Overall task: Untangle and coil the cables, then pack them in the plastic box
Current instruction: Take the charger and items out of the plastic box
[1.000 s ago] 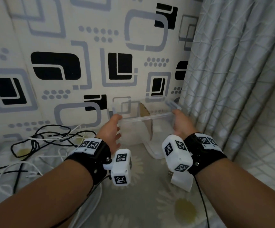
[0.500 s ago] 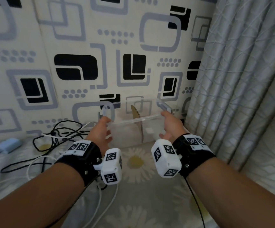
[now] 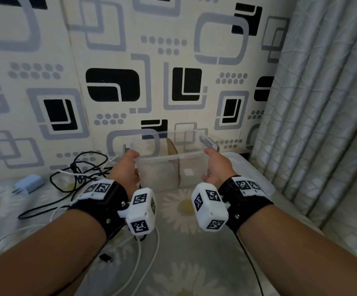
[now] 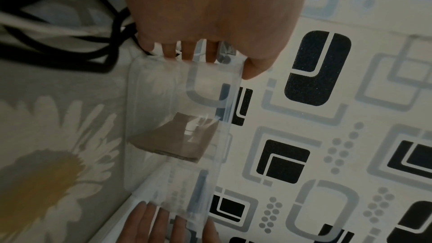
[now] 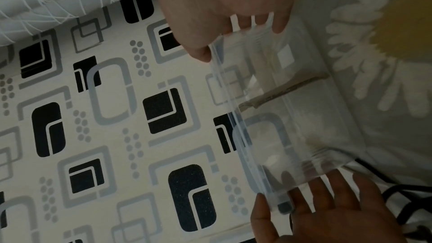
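We hold the clear plastic box [image 3: 169, 167] by its two short ends, just in front of the patterned wall [image 3: 113, 60]; left hand [image 3: 126, 169] grasps one end, thumb on the rim and fingers spread down the outer face; right hand [image 3: 216, 167] grasps the other end likewise; a brown cardboard divider [image 4: 177, 141] stands inside. The tangled cables [image 3: 81, 169], black and white, lie on the flowered sheet [image 3: 184, 253] just left of the box, not yet coiled. Risks, as we judge them: the thin walls may flex and slip from our grip; the box may come down on a loop and snag it; the divider may tip loose.
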Motion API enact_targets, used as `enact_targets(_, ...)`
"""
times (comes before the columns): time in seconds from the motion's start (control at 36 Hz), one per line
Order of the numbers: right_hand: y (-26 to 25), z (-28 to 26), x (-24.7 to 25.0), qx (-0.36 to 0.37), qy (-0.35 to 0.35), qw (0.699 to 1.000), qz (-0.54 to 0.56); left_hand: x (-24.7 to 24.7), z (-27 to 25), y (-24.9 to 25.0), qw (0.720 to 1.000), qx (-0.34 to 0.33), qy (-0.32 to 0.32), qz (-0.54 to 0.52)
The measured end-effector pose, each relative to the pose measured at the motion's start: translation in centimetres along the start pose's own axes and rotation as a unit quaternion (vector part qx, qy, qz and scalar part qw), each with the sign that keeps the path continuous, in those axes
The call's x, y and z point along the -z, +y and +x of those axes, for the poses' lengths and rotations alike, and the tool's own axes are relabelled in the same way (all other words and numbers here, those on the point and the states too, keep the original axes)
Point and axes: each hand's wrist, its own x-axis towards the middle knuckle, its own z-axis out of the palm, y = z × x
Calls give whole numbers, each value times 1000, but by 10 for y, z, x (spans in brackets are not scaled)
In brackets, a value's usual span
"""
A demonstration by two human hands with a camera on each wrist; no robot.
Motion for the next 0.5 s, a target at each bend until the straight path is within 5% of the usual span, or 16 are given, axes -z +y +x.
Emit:
enact_targets(0.33, 3, -1, 6, 4, -3, 1000, 4, -6, -2, 0, 1000, -4, 3, 17)
enact_targets(0.5, -5, -12, 13, 29, -10, 999, -23, -16, -9, 10, 996, -70, 37, 41)
